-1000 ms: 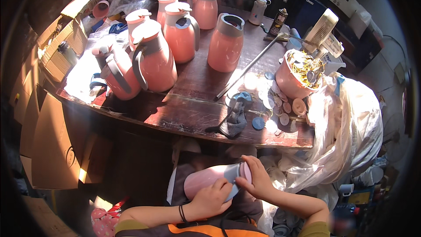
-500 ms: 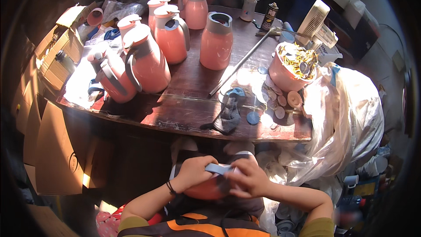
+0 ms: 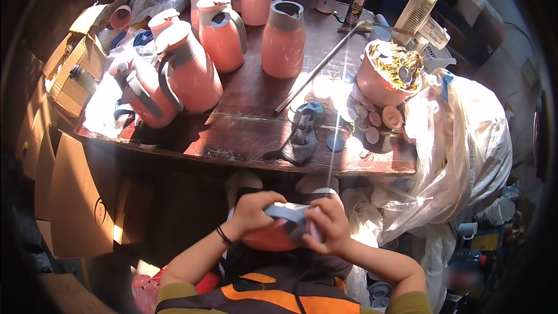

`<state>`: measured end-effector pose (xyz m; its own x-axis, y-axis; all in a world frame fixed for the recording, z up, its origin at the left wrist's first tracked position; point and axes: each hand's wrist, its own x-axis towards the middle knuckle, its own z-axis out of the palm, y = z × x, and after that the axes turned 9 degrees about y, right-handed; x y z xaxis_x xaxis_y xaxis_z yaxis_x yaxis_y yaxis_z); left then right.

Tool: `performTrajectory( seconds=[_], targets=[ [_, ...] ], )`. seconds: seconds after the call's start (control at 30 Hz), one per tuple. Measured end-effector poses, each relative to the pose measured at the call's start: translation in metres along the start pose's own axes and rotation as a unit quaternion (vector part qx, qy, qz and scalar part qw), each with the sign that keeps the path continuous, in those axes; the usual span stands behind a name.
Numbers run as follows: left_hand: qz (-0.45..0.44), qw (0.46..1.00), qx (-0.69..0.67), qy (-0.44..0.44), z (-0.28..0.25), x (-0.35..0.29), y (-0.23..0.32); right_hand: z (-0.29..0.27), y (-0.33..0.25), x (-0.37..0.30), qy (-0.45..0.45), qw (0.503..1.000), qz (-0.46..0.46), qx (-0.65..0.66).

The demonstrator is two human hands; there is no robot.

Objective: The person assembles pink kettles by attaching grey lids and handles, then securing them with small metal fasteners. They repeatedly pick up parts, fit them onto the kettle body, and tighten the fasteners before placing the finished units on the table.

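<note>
Left-hand fingers (image 3: 272, 197) and right-hand fingers (image 3: 323, 224) grip a glossy pink, grey-handled jug (image 3: 267, 241); right, a pink bucket (image 3: 372, 84) holds yellow strands (image 3: 401, 65).

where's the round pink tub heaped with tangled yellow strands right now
In the head view, the round pink tub sits toward the right of the dark red wooden table, beyond scattered small discs and left of crumpled white plastic sheeting.

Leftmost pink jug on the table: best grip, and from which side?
Probably its grey handle, from the near edge of the table: the handle faces that way, unobstructed, as a long graspable strip, while the neighbouring pink jug crowds the right side.
</note>
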<state>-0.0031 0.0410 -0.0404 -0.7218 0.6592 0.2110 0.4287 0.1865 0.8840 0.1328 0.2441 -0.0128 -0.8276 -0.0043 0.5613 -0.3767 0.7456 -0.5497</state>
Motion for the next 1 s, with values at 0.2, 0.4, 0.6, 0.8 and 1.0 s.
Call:
performTrajectory(
  seconds=[0.2, 0.4, 0.6, 0.8, 1.0],
  targets=[
    [-0.184, 0.975, -0.120, -0.015, -0.001, 0.013, -0.036, 0.008, -0.014, 0.042, -0.069, 0.975, -0.171, 0.125],
    [-0.149, 0.979, 0.065, -0.124, 0.026, -0.033, 0.054, 0.014, 0.042, 0.013, -0.055, 0.935, 0.347, 0.039],
    [-0.022, 0.995, 0.073, -0.070, 0.067, -0.041, 0.054, 0.001, 0.053, -0.003, 0.013, 0.954, 0.289, 0.082],
    [-0.057, 0.996, 0.064, -0.036, 0.014, -0.026, 0.031, -0.004, 0.050, 0.003, -0.030, 0.993, -0.018, 0.113],
    [-0.021, 0.991, 0.119, -0.063, 0.080, -0.049, 0.061, 0.017, 0.052, -0.008, 0.030, 0.954, 0.294, 0.054]
  ],
)
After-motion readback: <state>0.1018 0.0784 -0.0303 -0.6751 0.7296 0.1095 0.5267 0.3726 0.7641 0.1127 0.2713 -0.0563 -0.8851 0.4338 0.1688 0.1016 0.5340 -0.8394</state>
